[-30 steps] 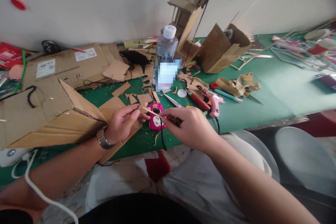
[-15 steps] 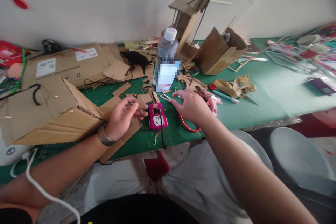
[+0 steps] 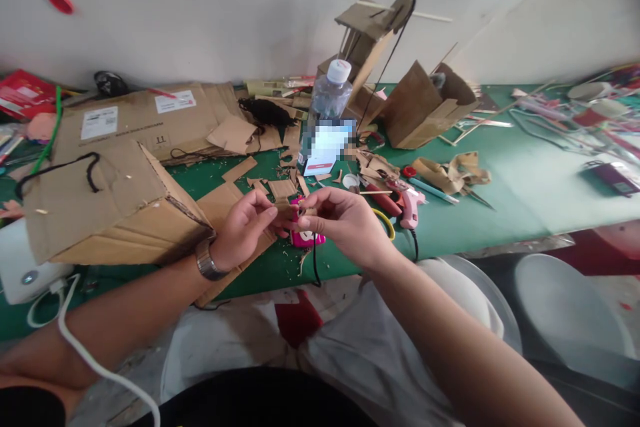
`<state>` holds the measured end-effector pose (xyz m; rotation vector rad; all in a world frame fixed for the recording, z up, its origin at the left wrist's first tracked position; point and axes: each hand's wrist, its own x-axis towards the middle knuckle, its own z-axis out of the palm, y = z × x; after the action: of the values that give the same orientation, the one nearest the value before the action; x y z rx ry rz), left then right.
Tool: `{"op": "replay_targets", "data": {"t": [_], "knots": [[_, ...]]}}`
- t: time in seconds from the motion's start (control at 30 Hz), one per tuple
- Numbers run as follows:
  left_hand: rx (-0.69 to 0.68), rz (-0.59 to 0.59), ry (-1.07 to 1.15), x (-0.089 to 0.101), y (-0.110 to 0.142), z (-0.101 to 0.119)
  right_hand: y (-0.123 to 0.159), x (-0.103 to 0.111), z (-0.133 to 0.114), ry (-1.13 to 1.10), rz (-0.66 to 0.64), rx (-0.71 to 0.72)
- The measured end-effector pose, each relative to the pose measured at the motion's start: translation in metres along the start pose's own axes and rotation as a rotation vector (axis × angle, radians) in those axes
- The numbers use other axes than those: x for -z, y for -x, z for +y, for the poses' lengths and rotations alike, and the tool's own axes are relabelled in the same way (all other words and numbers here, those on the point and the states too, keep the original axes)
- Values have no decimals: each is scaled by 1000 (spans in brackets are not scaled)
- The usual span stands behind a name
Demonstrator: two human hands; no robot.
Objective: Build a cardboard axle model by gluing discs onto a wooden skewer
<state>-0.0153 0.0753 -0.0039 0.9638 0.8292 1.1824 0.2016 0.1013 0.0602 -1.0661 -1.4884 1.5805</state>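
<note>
The green table (image 3: 525, 193) runs from left to right against a pale wall, and its near edge lies just past the person's lap. The two hands meet above that near edge, roughly in the middle of the table. To the left a big cardboard box (image 3: 110, 207) stands close to the left wrist, and flat cardboard sheets lie behind it. Beyond the hands stand a water bottle (image 3: 331, 97) and a cardboard model (image 3: 370, 33) with a string, so the space ahead is crowded. To the right a pink glue gun (image 3: 407, 200) and red-handled pliers (image 3: 383, 195) lie near the right hand; further right the green top is more open.

The left hand (image 3: 245, 230) and the right hand (image 3: 345, 220) both pinch a small brown piece of cardboard (image 3: 290, 210) between thumb and fingertips, fingers drawn narrow around it. The piece is tiny and partly covered by the fingers, so its exact shape cannot be told. It is held in the air between the two hands, just above a pink power strip (image 3: 305, 237) that lies on the table with a black cord going down over the edge
</note>
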Motion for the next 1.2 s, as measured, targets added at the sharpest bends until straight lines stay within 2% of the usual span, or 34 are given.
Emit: {"op": "replay_targets", "data": {"t": [0.1,0.23,0.4,0.57,0.77,0.97,1.2], "knots": [[16,-45,21,0,2,2,0,-5,1,-23,58,6],[49,-151,70,-1,3,4,2,-6,0,72,48,37],[126,-245,182,-2,3,5,4,-5,0,322,108,234],[197,-271,279,-5,4,8,4,-8,5,383,125,383],[234,-237,346,-8,6,9,5,-12,9,477,117,478],[142,-194,284,-6,4,3,6,1,3,643,-120,685],[115,-131,231,-4,1,-2,6,2,6,753,-111,739]]}}
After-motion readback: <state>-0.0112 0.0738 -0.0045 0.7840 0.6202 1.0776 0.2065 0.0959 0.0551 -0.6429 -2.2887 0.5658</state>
